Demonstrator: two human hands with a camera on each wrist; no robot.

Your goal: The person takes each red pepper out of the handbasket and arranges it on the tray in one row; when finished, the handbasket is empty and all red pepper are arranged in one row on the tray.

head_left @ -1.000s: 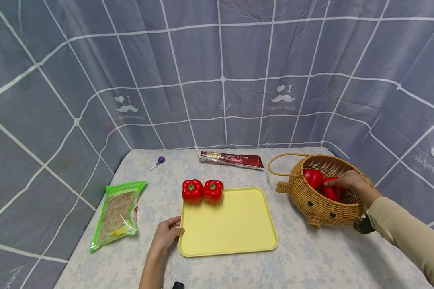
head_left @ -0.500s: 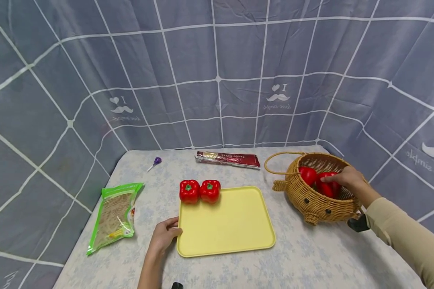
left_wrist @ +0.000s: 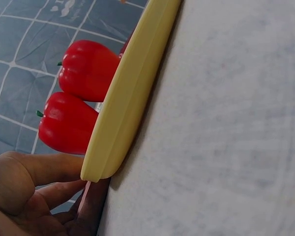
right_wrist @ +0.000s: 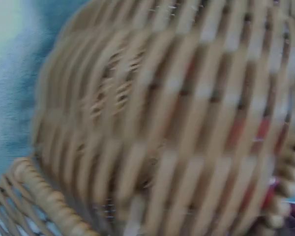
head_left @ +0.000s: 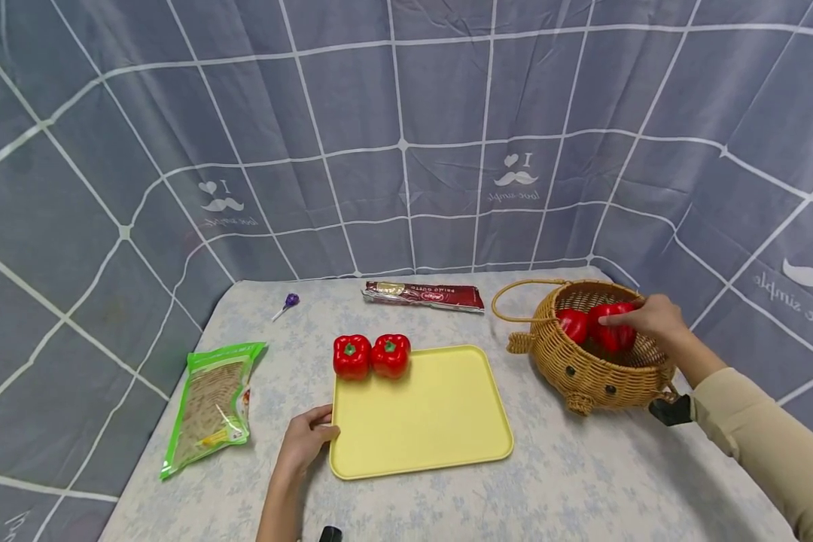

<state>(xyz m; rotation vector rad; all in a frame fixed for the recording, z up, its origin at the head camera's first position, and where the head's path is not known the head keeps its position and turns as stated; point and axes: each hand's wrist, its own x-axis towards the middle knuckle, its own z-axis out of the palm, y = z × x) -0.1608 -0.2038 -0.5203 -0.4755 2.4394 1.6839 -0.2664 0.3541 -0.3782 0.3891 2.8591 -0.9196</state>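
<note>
My left hand (head_left: 305,436) grips the left edge of a yellow tray (head_left: 420,421); the left wrist view has the thumb against the tray's rim and the other fingers beside its corner. Two red bell peppers (head_left: 351,357) (head_left: 391,355) with green stems stand side by side at the tray's back left corner. Over on the right, my right hand (head_left: 650,320) reaches into a wicker basket (head_left: 569,373) with an animal face and holds a red bell pepper (head_left: 613,331) there. Another red pepper (head_left: 572,324) lies left of it, partly hidden by the basket's rim. The right wrist view is filled with blurred wicker.
A green-edged food bag (head_left: 213,406) lies at the left of the table. Toward the back are a purple lollipop (head_left: 291,299) and a dark red packet (head_left: 423,295). The basket's looped handle (head_left: 515,286) sticks out leftward. Grey curtains (head_left: 379,150) enclose the table.
My right hand has raised the pepper slightly inside the basket, and more of it shows above the rim. The left hand stays at the tray's edge. The whole view has shifted a little.
</note>
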